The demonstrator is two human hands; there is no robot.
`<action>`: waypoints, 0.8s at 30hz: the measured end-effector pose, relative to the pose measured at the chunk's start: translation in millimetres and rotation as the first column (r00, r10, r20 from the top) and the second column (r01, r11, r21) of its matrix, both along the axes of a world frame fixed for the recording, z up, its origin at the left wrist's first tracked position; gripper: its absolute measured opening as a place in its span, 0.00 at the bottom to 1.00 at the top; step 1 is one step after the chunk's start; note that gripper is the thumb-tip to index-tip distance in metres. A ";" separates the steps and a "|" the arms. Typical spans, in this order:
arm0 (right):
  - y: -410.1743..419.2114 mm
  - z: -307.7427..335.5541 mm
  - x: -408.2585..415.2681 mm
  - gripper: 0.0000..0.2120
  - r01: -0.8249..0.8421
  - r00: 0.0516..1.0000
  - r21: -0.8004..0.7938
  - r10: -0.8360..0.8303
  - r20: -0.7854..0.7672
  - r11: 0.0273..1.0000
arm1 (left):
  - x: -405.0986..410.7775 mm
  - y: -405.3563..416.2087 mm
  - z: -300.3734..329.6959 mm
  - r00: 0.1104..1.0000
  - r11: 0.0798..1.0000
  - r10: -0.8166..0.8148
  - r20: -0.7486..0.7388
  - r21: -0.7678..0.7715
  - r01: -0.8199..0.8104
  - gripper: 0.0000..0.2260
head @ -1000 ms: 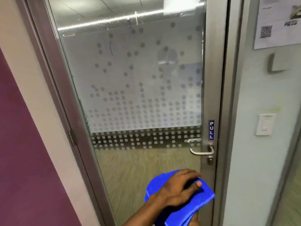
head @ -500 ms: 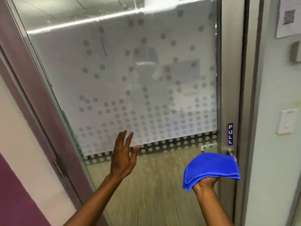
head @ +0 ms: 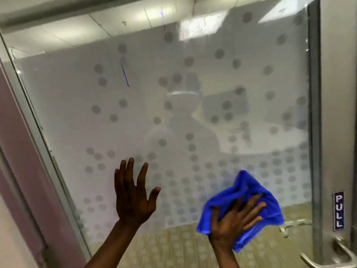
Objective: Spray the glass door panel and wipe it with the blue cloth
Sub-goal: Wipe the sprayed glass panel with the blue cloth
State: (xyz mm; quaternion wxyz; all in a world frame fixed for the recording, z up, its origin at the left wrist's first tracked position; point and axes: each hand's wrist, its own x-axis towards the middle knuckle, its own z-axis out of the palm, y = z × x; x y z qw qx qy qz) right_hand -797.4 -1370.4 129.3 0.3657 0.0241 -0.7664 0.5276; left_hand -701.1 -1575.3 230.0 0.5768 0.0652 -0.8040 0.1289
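Observation:
The glass door panel (head: 173,113) fills the view, frosted with grey dots, and a thin blue pen-like mark (head: 125,74) sits at its upper left. The blue cloth (head: 249,192) is crumpled against the lower right of the glass. My right hand (head: 235,219) presses flat on the cloth with fingers spread. My left hand (head: 133,194) is raised at the lower middle of the panel, fingers apart, holding nothing. No spray bottle is in view.
The metal door frame (head: 332,113) runs down the right with a "PULL" sign (head: 339,210) and a lever handle (head: 328,258) below it. A grey frame and purple wall (head: 15,171) stand at the left.
The view has moved closer and higher on the door. My right hand went from gripping the cloth from below to pressing it flat on the glass. My left hand stays raised and open.

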 end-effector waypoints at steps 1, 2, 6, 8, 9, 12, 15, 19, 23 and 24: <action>-8.2 3.8 8.3 0.47 -0.045 0.999 0.089 0.046 -0.012 0.995 | -1.0 -1.4 2.1 1.000 1.000 -0.025 -0.018 0.006 0.025 0.30; -18.3 3.8 16.8 0.50 -0.080 0.995 0.218 0.090 -0.036 0.973 | -0.4 -1.2 2.4 0.999 1.000 -0.027 -0.027 0.005 0.027 0.30; -33.1 -2.9 15.3 0.48 0.045 0.902 0.595 0.223 -0.369 0.803 | 7.2 1.6 6.9 0.991 0.989 -0.134 -0.015 0.060 0.134 0.29; -15.1 8.5 -5.5 0.50 0.136 0.847 0.584 0.212 -0.488 0.800 | 14.2 -0.6 13.0 0.977 0.971 -0.212 0.006 0.113 0.210 0.29; -2.3 18.5 -16.9 0.51 0.169 0.862 0.543 0.144 -0.486 0.823 | 18.3 -1.7 14.9 0.972 0.965 -0.233 0.018 0.130 0.229 0.29; 27.0 66.6 -41.0 0.49 0.268 0.947 0.147 -0.233 -0.219 0.952 | 35.2 -18.6 32.2 0.980 0.976 -0.197 0.013 0.098 0.195 0.31; 26.8 109.8 -43.5 0.41 0.346 0.938 -0.146 -0.347 0.018 0.927 | 49.0 -45.4 63.8 0.984 0.976 -0.174 -0.036 0.126 0.177 0.31; -29.4 144.9 -7.3 0.45 0.256 0.955 0.038 -0.247 -0.163 0.966 | 54.4 -59.3 101.8 0.951 0.945 -0.291 -0.109 0.122 0.303 0.28; -91.4 146.1 41.4 0.45 0.237 0.752 0.649 0.287 -0.594 0.723 | 56.3 -60.1 116.7 0.916 0.908 -0.364 -0.168 0.156 0.389 0.27; -89.1 147.1 39.9 0.44 0.286 0.682 0.745 0.418 -0.600 0.603 | 57.5 -60.9 115.8 0.911 0.900 -0.374 -0.175 0.170 0.402 0.27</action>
